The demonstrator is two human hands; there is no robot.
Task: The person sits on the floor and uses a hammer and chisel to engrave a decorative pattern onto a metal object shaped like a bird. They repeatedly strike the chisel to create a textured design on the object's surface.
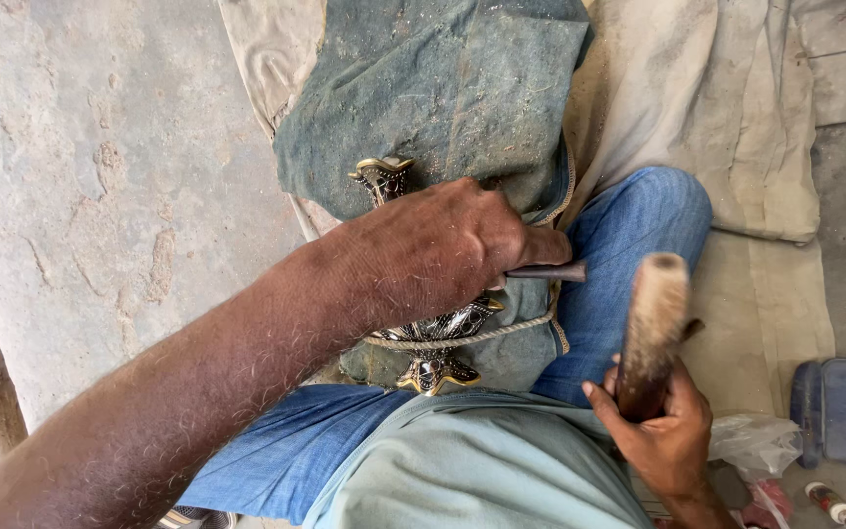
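A dark metal punch (546, 272) is pinched tight in the left hand (443, 250), the fingers curled closed around it and the thumb laid along its shank, so that only the blunt end is seen jutting out to the right of the knuckles. Under that hand an ornate brass vase (430, 338) is pressed down, lying on its side; its flared gold-edged mouth is seen above the hand and its black-and-gold engraved foot below it. A pale cord (482, 337) is drawn across the vase near the foot. The vase is bedded on a dusty green cloth (452, 88), which is spread over the lap and the blue jeans (629, 245).

Lower right, a wooden mallet (650, 328) is gripped firmly by the right hand (663, 431), the fingers wrapped shut around its dark handle, the worn pale head raised upright, just beside the punch's end but not touching it.

Beyond the knee, a beige sheet (736, 127) is laid over the stone floor (80, 176). At the right edge a blue case (834, 409) is seen, with a crumpled plastic bag (758, 443) and a small tube (831, 504) near it.
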